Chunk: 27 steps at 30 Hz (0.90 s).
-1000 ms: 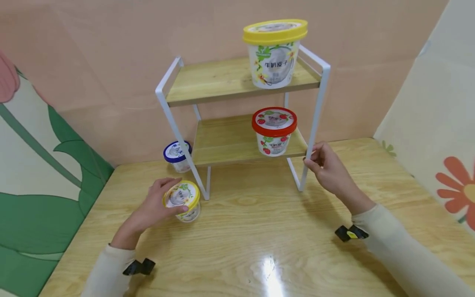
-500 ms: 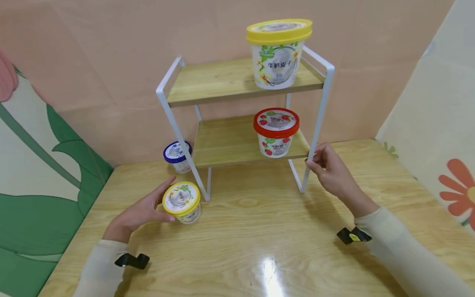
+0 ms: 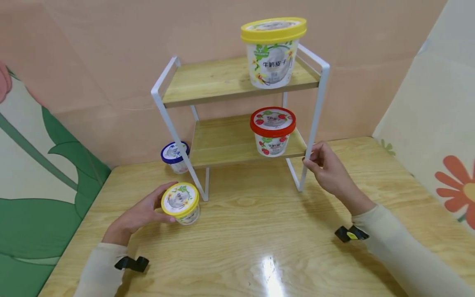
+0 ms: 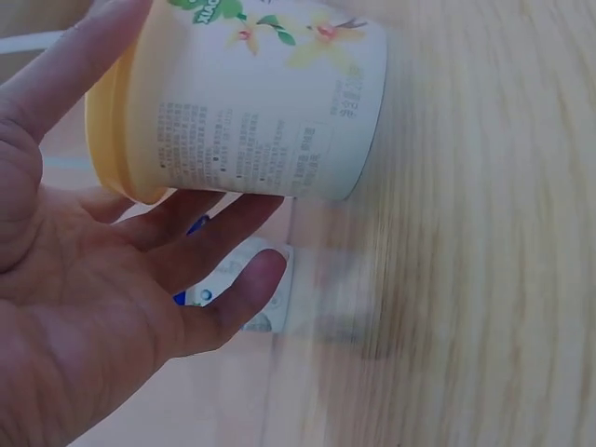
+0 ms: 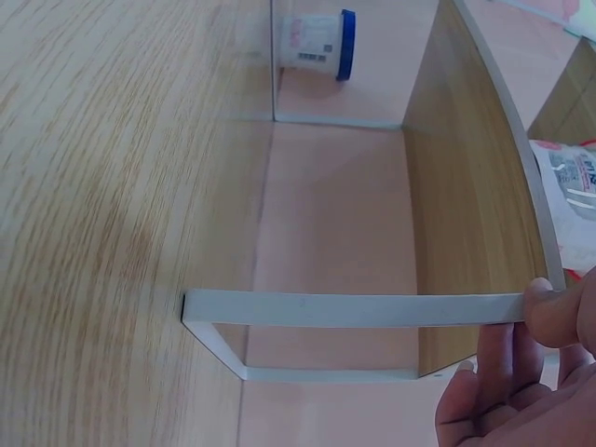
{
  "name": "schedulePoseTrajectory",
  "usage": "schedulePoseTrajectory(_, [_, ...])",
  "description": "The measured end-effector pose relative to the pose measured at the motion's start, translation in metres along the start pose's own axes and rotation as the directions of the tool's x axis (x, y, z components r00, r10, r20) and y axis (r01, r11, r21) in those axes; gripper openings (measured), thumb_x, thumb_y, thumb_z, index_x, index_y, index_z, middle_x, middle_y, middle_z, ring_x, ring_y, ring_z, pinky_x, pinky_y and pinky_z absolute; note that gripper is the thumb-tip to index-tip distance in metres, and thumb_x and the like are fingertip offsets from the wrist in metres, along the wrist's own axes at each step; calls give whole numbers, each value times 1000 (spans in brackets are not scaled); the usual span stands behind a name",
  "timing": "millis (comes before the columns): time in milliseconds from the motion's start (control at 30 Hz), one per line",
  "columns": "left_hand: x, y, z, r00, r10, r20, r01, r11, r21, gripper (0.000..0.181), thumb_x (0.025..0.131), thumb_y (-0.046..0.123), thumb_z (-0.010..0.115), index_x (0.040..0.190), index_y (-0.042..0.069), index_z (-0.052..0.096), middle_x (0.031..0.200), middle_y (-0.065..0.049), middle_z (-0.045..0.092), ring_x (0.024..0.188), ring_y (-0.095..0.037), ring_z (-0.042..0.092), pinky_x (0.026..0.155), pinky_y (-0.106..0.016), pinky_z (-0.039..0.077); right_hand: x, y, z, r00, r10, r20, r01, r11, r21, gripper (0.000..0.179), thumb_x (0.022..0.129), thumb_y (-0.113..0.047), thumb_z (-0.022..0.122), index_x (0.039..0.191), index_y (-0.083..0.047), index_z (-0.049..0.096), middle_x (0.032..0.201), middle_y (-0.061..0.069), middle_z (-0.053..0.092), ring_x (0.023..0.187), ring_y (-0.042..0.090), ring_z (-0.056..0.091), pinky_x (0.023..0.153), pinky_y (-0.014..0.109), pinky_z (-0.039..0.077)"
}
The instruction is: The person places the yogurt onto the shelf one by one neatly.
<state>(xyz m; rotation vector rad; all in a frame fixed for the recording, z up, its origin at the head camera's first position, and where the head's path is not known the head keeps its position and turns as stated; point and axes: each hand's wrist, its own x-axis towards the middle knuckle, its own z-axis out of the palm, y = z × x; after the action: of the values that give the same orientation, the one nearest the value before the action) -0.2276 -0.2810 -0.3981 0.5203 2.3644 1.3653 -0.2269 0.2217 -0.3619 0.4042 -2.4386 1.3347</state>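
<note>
My left hand (image 3: pixel 141 213) is around a yellow-lidded ice cream tub (image 3: pixel 180 201) that stands upright on the table, beside the rack's left front leg. Its thumb lies on the near side and its fingers reach behind; in the left wrist view, fingers touch the white wall of the tub (image 4: pixel 270 112) while the little finger stays apart. With thumb and fingers, my right hand (image 3: pixel 328 170) pinches the right front leg of a two-tier shelf rack (image 3: pixel 208 80). The right wrist view shows that grip on the white metal frame (image 5: pixel 363 309), close to the lower board.
A large yellow-lidded tub (image 3: pixel 273 62) stands at the right of the upper board. Below it, a red-lidded strawberry tub (image 3: pixel 272 132) sits on the lower board. Behind the rack's left leg is a blue-lidded tub (image 3: pixel 174 153). A wall backs the wooden table (image 3: pixel 237 247).
My left hand has shifted from over the yellow lid down to its left side, then moved closer around the tub. The right hand keeps holding the rack's leg.
</note>
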Motion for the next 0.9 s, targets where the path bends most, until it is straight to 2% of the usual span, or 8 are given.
schedulePoseTrajectory(267, [0, 5, 9, 1000, 16, 0, -16, 1000, 0, 98, 77, 19, 86, 155, 16, 26, 157, -14, 35, 145, -44, 29, 113, -71, 26, 1, 0, 0, 1000, 22, 8, -23, 1000, 6, 20, 98, 2, 57, 113, 7, 45, 92, 14, 56, 77, 3, 53, 66, 15, 46])
schedulePoseTrajectory(467, [1, 7, 13, 1000, -5, -17, 5, 1000, -3, 99, 75, 19, 87, 154, 16, 28, 154, -13, 39, 142, -43, 33, 112, -68, 30, 1, 1, 0, 1000, 16, 4, -16, 1000, 7, 20, 97, 2, 57, 112, 7, 45, 92, 13, 56, 77, 5, 54, 65, 15, 45])
schedulePoseTrajectory(667, [2, 11, 19, 1000, -14, -7, 14, 1000, -3, 100, 74, 20, 89, 153, 16, 29, 154, -12, 39, 143, -41, 33, 113, -67, 29, 0, 0, -1, 1000, 19, 4, -19, 1000, 6, 20, 98, 2, 56, 113, 6, 45, 92, 14, 56, 76, 7, 55, 63, 16, 45])
schedulePoseTrajectory(900, [2, 18, 32, 1000, -30, -3, 30, 999, 34, 105, 74, 25, 89, 155, 13, 24, 153, -14, 40, 139, -37, 39, 109, -50, 38, 1, 1, 0, 1000, 19, 6, -19, 1000, 6, 20, 98, 1, 57, 114, 6, 45, 93, 15, 57, 76, 5, 54, 63, 16, 45])
